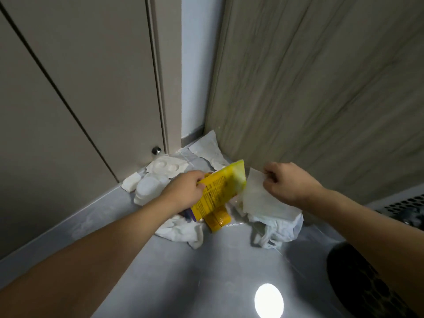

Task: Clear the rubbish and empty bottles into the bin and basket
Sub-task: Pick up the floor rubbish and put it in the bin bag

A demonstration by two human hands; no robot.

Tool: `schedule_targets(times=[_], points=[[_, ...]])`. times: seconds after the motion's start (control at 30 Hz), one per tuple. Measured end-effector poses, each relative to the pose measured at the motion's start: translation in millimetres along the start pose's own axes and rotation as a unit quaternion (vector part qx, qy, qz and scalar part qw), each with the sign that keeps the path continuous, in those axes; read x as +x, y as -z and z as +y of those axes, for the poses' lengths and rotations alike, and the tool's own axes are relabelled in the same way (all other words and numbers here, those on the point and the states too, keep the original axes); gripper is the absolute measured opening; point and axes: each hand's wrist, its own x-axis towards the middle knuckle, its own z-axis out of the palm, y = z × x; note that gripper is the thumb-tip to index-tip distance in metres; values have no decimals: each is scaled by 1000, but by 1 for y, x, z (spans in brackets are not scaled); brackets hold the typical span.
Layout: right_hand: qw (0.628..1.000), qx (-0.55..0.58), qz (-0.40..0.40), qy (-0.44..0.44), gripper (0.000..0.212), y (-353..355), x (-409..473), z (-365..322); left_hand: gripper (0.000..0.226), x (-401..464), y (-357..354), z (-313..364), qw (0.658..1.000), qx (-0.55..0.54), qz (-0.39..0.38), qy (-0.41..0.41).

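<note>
A heap of rubbish lies in the floor corner. My left hand (183, 190) grips a yellow printed packet (220, 189) by its left edge, lifted above the heap. My right hand (285, 182) pinches the top corner of a white paper tissue (259, 198) that hangs down. Under the packet lie small yellow boxes (218, 220) and crumpled white tissues (181, 230). A white plastic bag (280, 228) sits at the right of the heap. White moulded trays (166, 167) and a white cup-like piece (146, 190) rest by the door. Another tissue (207, 149) leans in the corner.
A beige door (80, 88) with a metal stopper (156, 150) stands at the left. A wood-grain panel (321, 88) closes the right side. A dark perforated basket or bin (367, 283) shows at the lower right, and a white slotted object (403, 204) at the right edge. The floor (183, 271) is grey and glossy.
</note>
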Motion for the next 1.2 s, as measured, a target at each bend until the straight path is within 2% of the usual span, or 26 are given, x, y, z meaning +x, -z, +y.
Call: schedule_targets(times=[0.13,0.23,0.33,0.43,0.53,0.63,0.73,0.8,0.97,1.1,1.2], points=[[1000,-8,7,9,23,26,-11,3,12,1,29,26,984,-146,91,42],[1000,-6,23,2,20,49,-20,4,16,-2,56,51,958,-250,125,64],[1000,1,30,-5,21,68,-31,8,24,-10,80,78,925,-353,115,88],[1000,2,23,-16,26,87,-46,16,24,-21,99,108,905,-414,50,87],[999,-13,-6,-34,25,111,-65,27,20,-35,111,140,899,-436,-9,44],[993,19,-74,-85,13,139,-92,42,17,-51,113,170,881,-465,-88,4],[982,18,-136,-131,12,164,-121,67,10,-70,109,202,876,-451,-169,-33],[976,16,-150,-158,19,179,-142,89,16,-80,102,227,877,-430,-207,-54],[971,69,-121,-196,27,198,-198,153,9,-94,68,299,883,-406,-208,-109],[971,20,-60,-229,27,194,-238,199,19,-99,33,354,889,-402,-171,-136],[965,29,-35,-258,26,182,-260,231,20,-99,10,383,893,-398,-156,-139]])
